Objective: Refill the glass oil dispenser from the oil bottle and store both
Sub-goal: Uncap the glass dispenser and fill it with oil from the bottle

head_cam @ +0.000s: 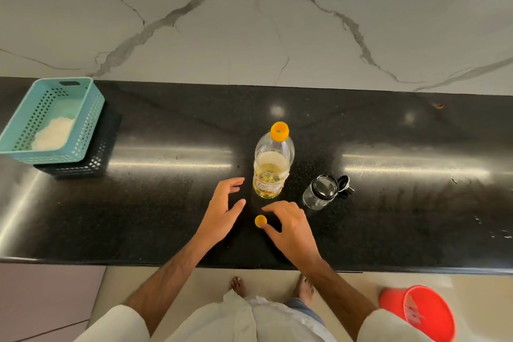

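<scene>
Oil bottle [270,166] upright; right hand [288,223] touches cap [260,221].

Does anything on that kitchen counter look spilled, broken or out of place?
No spill or breakage shows. The oil bottle stands upright with its mouth open, its yellow cap lying on the black counter by the right hand. The glass dispenser beside it has its lid flipped open.

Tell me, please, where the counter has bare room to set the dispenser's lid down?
Bare counter lies between the stacked baskets and the oil bottle, and right of the glass dispenser. It is crowded in front of the bottle: both hands and the yellow cap sit there.
</scene>
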